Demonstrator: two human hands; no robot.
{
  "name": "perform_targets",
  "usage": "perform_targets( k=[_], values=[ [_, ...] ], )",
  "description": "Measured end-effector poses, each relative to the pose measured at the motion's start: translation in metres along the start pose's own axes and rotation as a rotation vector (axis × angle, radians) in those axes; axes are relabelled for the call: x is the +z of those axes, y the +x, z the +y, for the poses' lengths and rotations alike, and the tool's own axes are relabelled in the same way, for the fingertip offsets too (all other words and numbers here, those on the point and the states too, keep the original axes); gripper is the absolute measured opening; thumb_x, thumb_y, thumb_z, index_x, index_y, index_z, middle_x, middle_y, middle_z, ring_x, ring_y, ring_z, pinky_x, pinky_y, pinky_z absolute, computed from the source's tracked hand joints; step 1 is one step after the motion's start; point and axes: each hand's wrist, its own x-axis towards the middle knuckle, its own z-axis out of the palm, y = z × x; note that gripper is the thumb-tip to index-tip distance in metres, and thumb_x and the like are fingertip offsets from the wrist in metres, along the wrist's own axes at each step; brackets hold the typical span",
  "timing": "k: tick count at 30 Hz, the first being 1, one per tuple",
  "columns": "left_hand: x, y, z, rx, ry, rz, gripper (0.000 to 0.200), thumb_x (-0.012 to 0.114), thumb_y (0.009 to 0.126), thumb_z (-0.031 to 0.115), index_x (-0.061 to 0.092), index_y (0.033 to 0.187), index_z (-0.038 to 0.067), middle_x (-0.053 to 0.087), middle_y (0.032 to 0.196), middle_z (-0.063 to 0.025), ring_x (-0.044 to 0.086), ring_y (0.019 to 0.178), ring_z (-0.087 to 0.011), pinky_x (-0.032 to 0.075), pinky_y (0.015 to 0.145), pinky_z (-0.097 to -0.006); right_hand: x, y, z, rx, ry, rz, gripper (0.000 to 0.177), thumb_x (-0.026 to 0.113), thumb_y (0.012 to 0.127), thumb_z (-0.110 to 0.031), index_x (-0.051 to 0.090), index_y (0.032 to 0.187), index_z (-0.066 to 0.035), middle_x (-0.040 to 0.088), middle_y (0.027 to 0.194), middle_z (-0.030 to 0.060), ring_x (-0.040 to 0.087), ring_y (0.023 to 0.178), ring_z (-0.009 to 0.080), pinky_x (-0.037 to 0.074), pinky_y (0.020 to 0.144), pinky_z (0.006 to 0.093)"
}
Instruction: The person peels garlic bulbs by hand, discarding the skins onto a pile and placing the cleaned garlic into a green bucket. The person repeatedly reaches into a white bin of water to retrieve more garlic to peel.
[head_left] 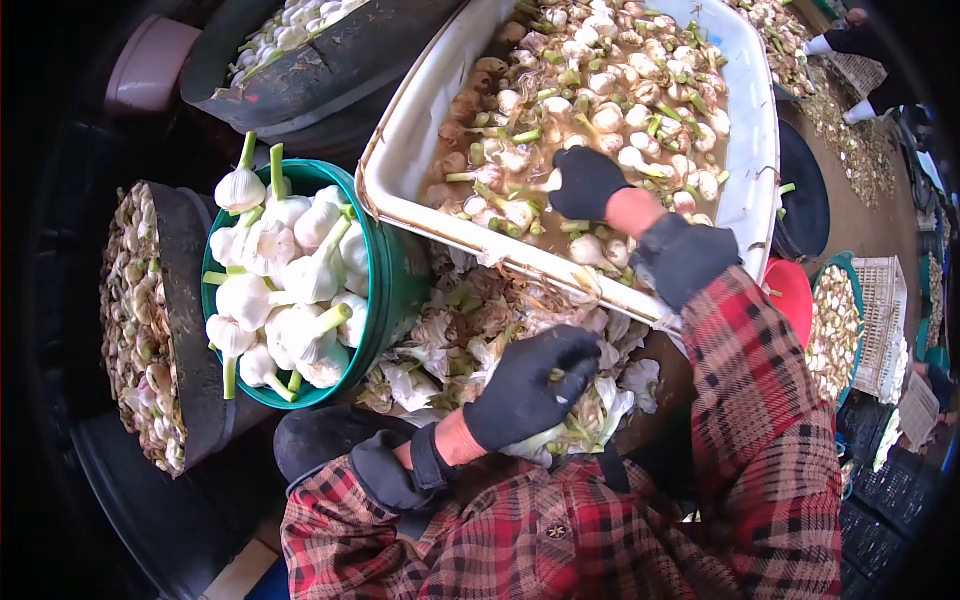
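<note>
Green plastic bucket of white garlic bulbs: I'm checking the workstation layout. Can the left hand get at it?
Probably yes. The black-gloved left hand lies on the heap of garlic skins beside the green plastic bucket, with nothing between them.

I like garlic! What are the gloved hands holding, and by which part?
Right hand seems to pinch a garlic bulb by its side in the white tub. Left hand rests on husks; any hold is hidden.
</note>
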Motion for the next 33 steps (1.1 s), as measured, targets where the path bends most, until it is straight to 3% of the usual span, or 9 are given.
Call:
perform_targets(
  k=[2,3,7,11,15,17,22,29,33],
  values=[
    [-0.006,0.004,0.004,0.122,0.142,0.164,0.025,0.063,0.084,0.0,0.06,0.109,-0.002,0.068,0.093,-0.0122,0.067,0.084,-0.0203,0.052,0.076,-0.0323,-0.024,-0.026,0.003,0.048,0.216,0.15,0.041,0.066,0.073,-0.033,0.066,0.098,-0.001,0.067,0.09,0.0209,0.063,0.089,0.0385,0.05,0.083,0.0422],
    [-0.005,0.004,0.004,0.106,0.098,0.261,0.032,0.064,0.085,0.0,0.056,0.116,-0.003,0.066,0.098,-0.0124,0.066,0.091,-0.0206,0.051,0.082,-0.0334,-0.022,-0.036,0.013,-0.078,0.272,0.33,0.041,0.067,0.077,-0.036,0.067,0.094,0.0,0.069,0.088,0.0189,0.066,0.075,0.0311,0.053,0.071,0.0377],
    [-0.009,0.022,0.008,0.113,0.073,0.416,0.048,0.067,0.084,0.002,0.046,0.127,-0.004,0.058,0.117,-0.0143,0.057,0.109,-0.0205,0.047,0.093,-0.0329,-0.073,-0.131,-0.039,0.152,1.213,-0.122,0.042,0.056,0.092,-0.043,0.067,0.09,-0.002,0.066,0.071,0.0057,0.056,0.048,0.0065,0.042,0.043,0.0204],
    [-0.009,0.021,0.023,-0.133,-0.36,0.269,0.042,0.066,0.084,0.001,0.049,0.122,-0.003,0.062,0.109,-0.01,0.06,0.099,-0.0146,0.049,0.087,-0.0303,-0.06,-0.178,-0.069,0.201,1.566,-0.165,0.046,0.055,0.093,-0.043,0.066,0.098,0.001,0.064,0.072,0.0052,0.061,0.053,0.012,0.044,0.044,0.0238],
    [-0.011,0.016,0.014,-0.023,-0.265,0.295,0.04,0.066,0.085,0.001,0.05,0.121,-0.003,0.063,0.107,-0.0096,0.061,0.097,-0.0139,0.051,0.084,-0.0288,-0.033,-0.19,-0.079,0.136,1.463,0.274,0.033,0.063,0.091,-0.029,0.065,0.099,0.002,0.065,0.075,0.0069,0.064,0.06,0.0149,0.048,0.05,0.0267],
    [-0.011,0.014,0.011,-0.075,-0.315,0.368,0.038,0.066,0.085,0.002,0.051,0.12,-0.003,0.063,0.106,-0.0097,0.062,0.094,-0.0138,0.051,0.082,-0.0273,-0.033,-0.198,-0.091,0.028,0.774,0.74,0.02,0.068,0.084,-0.015,0.065,0.098,0.0,0.065,0.079,0.0091,0.066,0.063,0.0176,0.05,0.056,0.0295],
    [-0.012,0.009,0.01,-0.05,-0.152,0.393,0.037,0.066,0.085,0.0,0.051,0.118,-0.002,0.063,0.104,-0.0099,0.062,0.092,-0.0139,0.051,0.081,-0.0268,-0.025,-0.198,-0.108,0.016,0.657,0.869,0.011,0.071,0.075,-0.006,0.067,0.085,-0.004,0.064,0.078,0.011,0.064,0.065,0.026,0.049,0.058,0.0325],
    [-0.016,0.001,0.004,-0.005,-0.195,0.345,0.037,0.065,0.084,-0.002,0.052,0.117,-0.005,0.061,0.108,-0.0119,0.061,0.098,-0.0171,0.053,0.084,-0.0316,-0.018,-0.199,-0.108,0.007,0.606,0.859,0.007,0.068,0.074,-0.006,0.067,0.08,-0.004,0.063,0.07,0.0108,0.063,0.059,0.0229,0.048,0.055,0.0312],
    [-0.033,0.002,0.007,-0.187,-0.551,0.103,0.038,0.063,0.084,-0.001,0.051,0.12,-0.003,0.061,0.109,-0.0108,0.062,0.094,-0.0181,0.053,0.081,-0.0301,-0.022,-0.208,-0.093,0.207,1.067,0.616,0.007,0.066,0.074,-0.005,0.066,0.078,0.0,0.064,0.064,0.0111,0.061,0.055,0.0142,0.047,0.055,0.0283]
  ],
)
